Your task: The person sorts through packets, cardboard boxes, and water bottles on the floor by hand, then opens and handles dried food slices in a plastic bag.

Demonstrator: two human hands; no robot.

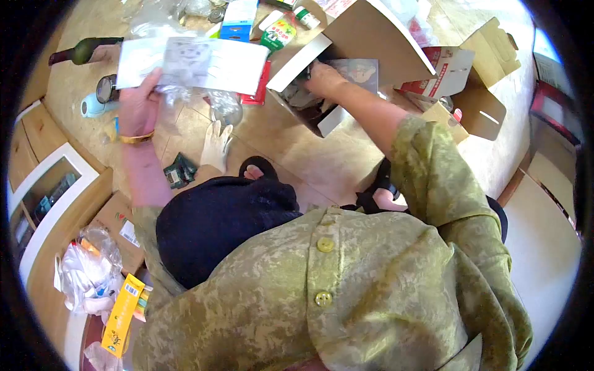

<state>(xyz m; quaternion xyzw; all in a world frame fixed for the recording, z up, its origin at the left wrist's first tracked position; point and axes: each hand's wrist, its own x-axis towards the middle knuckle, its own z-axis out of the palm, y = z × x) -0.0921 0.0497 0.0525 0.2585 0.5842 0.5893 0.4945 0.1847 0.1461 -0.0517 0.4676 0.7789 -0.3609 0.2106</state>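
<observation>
My left hand (139, 108) is closed on a long white paper sheet (229, 67) with a grey printed panel in its middle, thumb lying over the lower edge. My right hand (326, 81) reaches into an open cardboard box (371, 46), which is tilted on the floor. Its fingers are curled by something dark inside; their tips are partly hidden, so I cannot make out what they hold. A clear plastic sheet or bag (359, 73) shows beside that hand. Below the paper lies a white glove (216, 145) on the tiles.
On the left lie a green bottle (90, 51) and a light-blue cup (93, 106). A small white bottle (306, 17) stands at the top. Another opened carton (479, 105) is at the right. A dark green packet (180, 171) and a yellow box (122, 315) lie nearer me.
</observation>
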